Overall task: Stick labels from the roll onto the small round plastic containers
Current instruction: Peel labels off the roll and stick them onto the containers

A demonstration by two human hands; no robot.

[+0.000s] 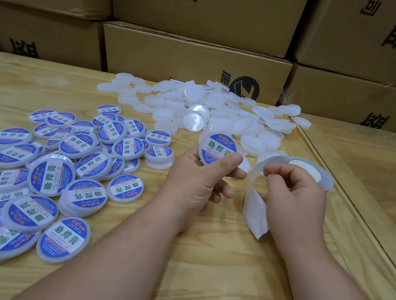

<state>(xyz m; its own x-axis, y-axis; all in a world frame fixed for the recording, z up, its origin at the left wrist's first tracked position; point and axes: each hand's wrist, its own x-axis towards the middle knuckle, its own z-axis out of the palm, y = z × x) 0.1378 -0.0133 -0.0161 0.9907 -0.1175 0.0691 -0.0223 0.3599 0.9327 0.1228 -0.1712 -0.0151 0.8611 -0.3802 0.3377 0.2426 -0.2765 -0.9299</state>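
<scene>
Currently I log my left hand (202, 177) pinching one labelled container (219, 148) above the wooden table (222, 273), my right hand (295, 193) pinching the label roll's backing strip (255, 202), labelled containers (39, 174) heaped left, blank containers (199, 107) piled behind.

Bare table (222, 273) lies open near and between the forearms. Labelled containers (36, 174) crowd the left; blank containers (199, 107) block the far middle. Stacked boxes (194, 62) wall off the far edge.
</scene>
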